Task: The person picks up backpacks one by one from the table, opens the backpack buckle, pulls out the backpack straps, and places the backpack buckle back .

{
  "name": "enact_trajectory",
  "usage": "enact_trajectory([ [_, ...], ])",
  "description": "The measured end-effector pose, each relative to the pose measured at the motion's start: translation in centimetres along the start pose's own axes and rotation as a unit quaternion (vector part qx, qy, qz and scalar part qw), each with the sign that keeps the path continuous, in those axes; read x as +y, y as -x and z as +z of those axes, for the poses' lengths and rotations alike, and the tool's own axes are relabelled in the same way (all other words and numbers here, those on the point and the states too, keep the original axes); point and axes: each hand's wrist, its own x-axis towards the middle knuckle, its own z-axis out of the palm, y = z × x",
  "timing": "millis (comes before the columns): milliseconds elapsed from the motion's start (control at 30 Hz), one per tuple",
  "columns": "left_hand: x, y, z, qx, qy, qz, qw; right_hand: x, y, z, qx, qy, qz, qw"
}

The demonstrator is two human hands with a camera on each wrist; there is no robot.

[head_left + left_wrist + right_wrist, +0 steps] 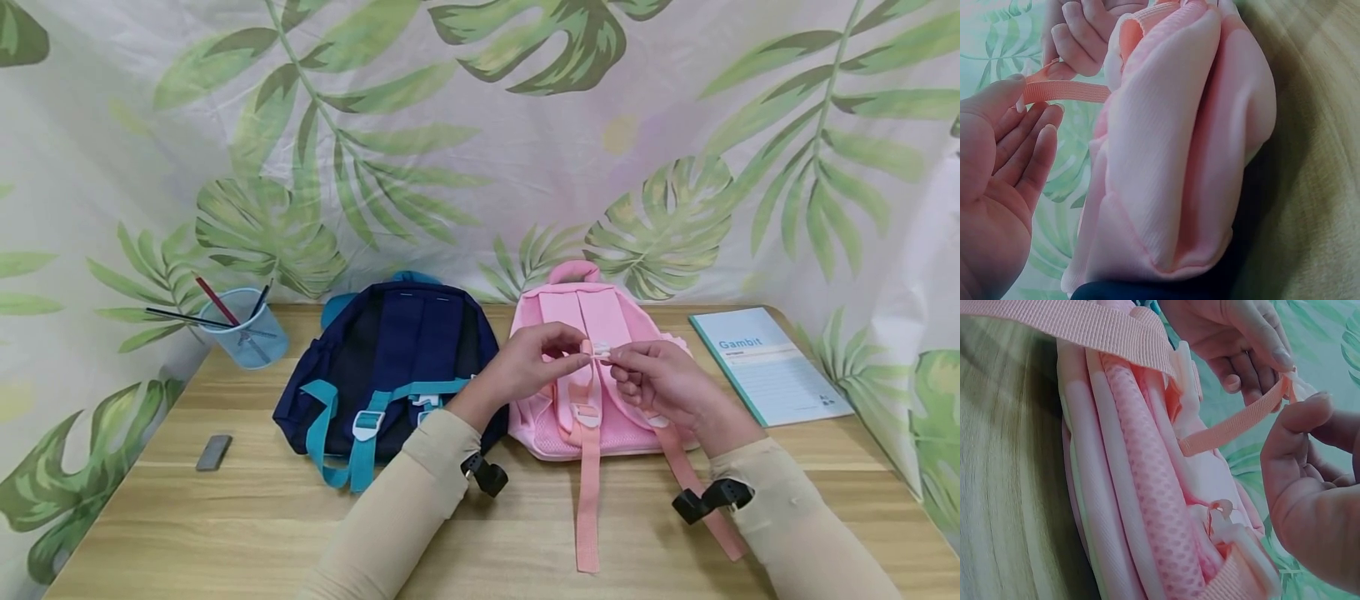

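A pink backpack lies with its strap side up. Over it, my left hand pinches a peach webbing strap beside a small white plastic buckle. My right hand pinches the other side of this buckle between thumb and forefinger. The two hands almost meet at the buckle. In the right wrist view, the strap runs from the backpack up to the fingertips. The fingers partly cover the buckle, so I cannot tell whether its halves are joined.
A navy backpack with teal straps lies just left of the pink one. At the far left stand a blue mesh pen cup and a small grey block. A Gambit notebook lies at right; peach strap ends hang toward the front.
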Motion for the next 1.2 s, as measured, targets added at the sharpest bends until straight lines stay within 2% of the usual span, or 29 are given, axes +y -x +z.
enact_trajectory([
  [667,0.3,-0.2,0.2,-0.015,-0.008,0.007,0.9998,0.2,0.0,0.5,-0.002,-0.022,-0.004,0.9997],
  [833,0.3,-0.3,0.2,-0.015,-0.011,0.01,0.9998,0.1,0.1,0.7,0.012,-0.061,0.002,0.998],
  [967,0.3,-0.4,0.2,-0.014,-0.012,0.008,0.9998,-0.2,0.2,0.9,0.025,-0.033,-0.005,0.9991],
  [1067,0.2,-0.4,0.4,-0.022,-0.001,-0.008,0.9997,-0.3,0.2,1.1,0.033,-0.001,-0.015,0.9994],
  [1200,-0.1,-0.2,1.0,-0.049,0.011,-0.05,0.9975,-0.3,0.2,1.1,0.039,0.007,-0.018,0.9991],
])
